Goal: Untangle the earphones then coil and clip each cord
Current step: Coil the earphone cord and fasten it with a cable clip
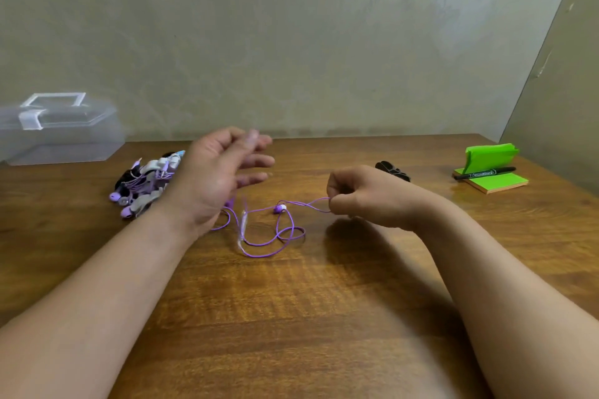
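1. head view, nearest: two bare forearms reach in over the wooden table [324, 317].
2. a purple earphone cord [269, 249] lies in loose loops on the wood between the hands, one earbud [279, 208] resting on the table.
3. the right hand [359, 197] is curled, pinching the cord's right end.
4. the left hand [214, 178] is well apart from it – fingers spread and relaxed, blurred, holding nothing.
5. just behind the left wrist sits a tangled pile of earphones [142, 185].
6. beyond the right hand lie black clips [392, 170]; farther right, a marker [484, 173] rests on green sticky notes [492, 178].
7. far left, a clear plastic box [61, 136] stands with its lid on – i cannot tell its contents.
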The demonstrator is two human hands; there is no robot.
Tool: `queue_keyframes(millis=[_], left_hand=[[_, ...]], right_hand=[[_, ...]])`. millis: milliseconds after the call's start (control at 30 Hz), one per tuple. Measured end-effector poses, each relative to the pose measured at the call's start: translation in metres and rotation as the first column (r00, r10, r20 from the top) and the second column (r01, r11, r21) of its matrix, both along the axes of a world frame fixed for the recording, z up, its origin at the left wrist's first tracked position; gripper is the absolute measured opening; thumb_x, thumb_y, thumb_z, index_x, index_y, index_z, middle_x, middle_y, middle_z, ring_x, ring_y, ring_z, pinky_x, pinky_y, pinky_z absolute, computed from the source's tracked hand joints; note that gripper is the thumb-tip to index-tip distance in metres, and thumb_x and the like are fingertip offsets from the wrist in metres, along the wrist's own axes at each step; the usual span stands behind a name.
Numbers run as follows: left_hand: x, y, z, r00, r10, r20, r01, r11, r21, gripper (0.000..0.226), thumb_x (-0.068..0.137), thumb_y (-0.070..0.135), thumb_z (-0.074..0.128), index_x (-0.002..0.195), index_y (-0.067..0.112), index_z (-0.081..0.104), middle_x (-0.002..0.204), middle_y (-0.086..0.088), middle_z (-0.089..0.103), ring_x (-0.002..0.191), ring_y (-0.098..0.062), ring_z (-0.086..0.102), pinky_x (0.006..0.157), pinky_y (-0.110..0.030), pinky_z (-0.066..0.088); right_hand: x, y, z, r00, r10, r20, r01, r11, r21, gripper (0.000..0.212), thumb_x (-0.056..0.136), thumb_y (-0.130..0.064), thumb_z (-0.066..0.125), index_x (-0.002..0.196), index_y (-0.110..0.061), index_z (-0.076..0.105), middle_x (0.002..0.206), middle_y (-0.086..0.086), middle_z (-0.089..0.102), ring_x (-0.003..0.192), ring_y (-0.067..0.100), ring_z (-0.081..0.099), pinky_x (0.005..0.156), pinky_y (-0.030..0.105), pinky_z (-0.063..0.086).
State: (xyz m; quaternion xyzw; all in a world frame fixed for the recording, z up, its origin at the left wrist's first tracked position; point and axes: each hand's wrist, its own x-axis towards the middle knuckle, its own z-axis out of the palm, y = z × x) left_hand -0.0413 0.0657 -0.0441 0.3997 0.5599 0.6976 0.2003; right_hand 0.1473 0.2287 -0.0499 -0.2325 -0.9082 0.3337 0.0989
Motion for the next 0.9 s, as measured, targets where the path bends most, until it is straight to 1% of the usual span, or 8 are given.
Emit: queue_keyframes(millis=[200, 333, 400, 500, 567, 667, 800, 900], left_hand=[[0.019, 0.0, 0.005, 0.949, -0.138, -0.285, 0.136, 0.99, -0.029, 0.025, 0.094, 0.03, 0.061, 0.106, 0.014, 0.076, 0.118, -0.006, 0.075, 0.11, -0.009, 0.066, 0.097, -0.02, 0.05], [0.028, -0.002, 0.007, 0.912, -0.234, -0.338, 0.225, 0.972, -0.067, 0.026, 0.094, 0.026, 0.062, 0.112, 0.012, 0.075, 0.118, -0.005, 0.075, 0.102, -0.01, 0.069, 0.084, -0.017, 0.054], [0.025, -0.001, 0.003, 0.882, -0.151, -0.446, 0.122, 0.988, -0.094, 0.03, 0.094, 0.034, 0.061, 0.111, 0.015, 0.076, 0.109, -0.003, 0.073, 0.099, -0.005, 0.068, 0.085, -0.017, 0.051], [0.01, -0.004, -0.003, 0.816, 0.005, -0.579, -0.164, 0.961, -0.223, 0.051, 0.088, 0.069, 0.056, 0.093, 0.02, 0.064, 0.078, 0.007, 0.056, 0.068, -0.005, 0.05, 0.068, -0.029, 0.042], [0.007, -0.009, -0.01, 0.792, -0.102, -0.602, -0.226, 0.867, -0.444, 0.068, 0.076, 0.088, 0.054, 0.086, 0.021, 0.06, 0.07, 0.011, 0.057, 0.062, -0.005, 0.048, 0.064, -0.033, 0.042], [0.013, -0.007, -0.026, 0.725, -0.284, -0.628, -0.208, 0.778, -0.592, 0.045, 0.087, 0.068, 0.066, 0.081, 0.023, 0.066, 0.072, 0.005, 0.069, 0.067, -0.011, 0.062, 0.07, -0.038, 0.051], [0.017, -0.001, -0.016, 0.871, -0.256, -0.418, 0.066, 0.906, -0.419, 0.031, 0.107, 0.029, 0.054, 0.084, 0.014, 0.068, 0.078, -0.007, 0.074, 0.074, -0.024, 0.065, 0.082, -0.039, 0.053], [0.011, -0.008, -0.003, 0.94, -0.276, -0.201, 0.211, 0.932, -0.294, 0.037, 0.109, 0.029, 0.045, 0.08, 0.007, 0.053, 0.053, -0.006, 0.049, 0.052, -0.024, 0.051, 0.069, -0.042, 0.05]], right_hand=[[-0.013, -0.011, -0.005, 0.967, 0.064, -0.248, -0.038, 0.993, 0.108, 0.036, 0.096, -0.034, 0.072, 0.13, -0.03, 0.063, 0.127, -0.012, 0.065, 0.118, 0.002, 0.058, 0.094, 0.02, 0.045], [-0.037, -0.035, -0.015, 0.955, 0.205, -0.214, -0.177, 0.974, 0.143, 0.025, 0.101, -0.036, 0.068, 0.118, -0.019, 0.075, 0.114, -0.006, 0.072, 0.102, 0.009, 0.068, 0.088, 0.025, 0.054], [-0.042, -0.034, -0.02, 0.956, 0.124, -0.267, -0.111, 0.992, 0.065, 0.023, 0.105, -0.033, 0.063, 0.109, -0.017, 0.078, 0.097, -0.006, 0.077, 0.089, 0.004, 0.07, 0.087, 0.032, 0.057], [-0.035, -0.024, -0.018, 0.935, -0.039, -0.351, 0.021, 0.998, -0.056, 0.027, 0.107, -0.031, 0.058, 0.103, -0.014, 0.079, 0.082, -0.004, 0.072, 0.065, -0.003, 0.06, 0.066, 0.014, 0.047], [-0.03, -0.02, -0.015, 0.902, -0.118, -0.415, 0.061, 0.987, -0.148, 0.027, 0.108, -0.03, 0.058, 0.099, -0.014, 0.078, 0.08, 0.002, 0.072, 0.063, 0.002, 0.058, 0.058, 0.013, 0.044], [-0.028, -0.018, -0.012, 0.88, -0.162, -0.446, 0.089, 0.98, -0.18, 0.029, 0.108, -0.032, 0.057, 0.101, -0.016, 0.079, 0.082, 0.004, 0.074, 0.068, 0.008, 0.062, 0.06, 0.019, 0.048], [-0.024, -0.009, -0.007, 0.866, -0.289, -0.409, 0.14, 0.924, -0.357, 0.028, 0.107, -0.032, 0.058, 0.104, -0.01, 0.073, 0.085, 0.006, 0.072, 0.068, 0.014, 0.065, 0.06, 0.027, 0.05], [-0.015, 0.005, -0.005, 0.9, -0.376, -0.22, 0.29, 0.893, -0.344, 0.048, 0.086, -0.05, 0.069, 0.116, -0.014, 0.063, 0.109, 0.006, 0.07, 0.092, 0.016, 0.069, 0.071, 0.034, 0.056]])
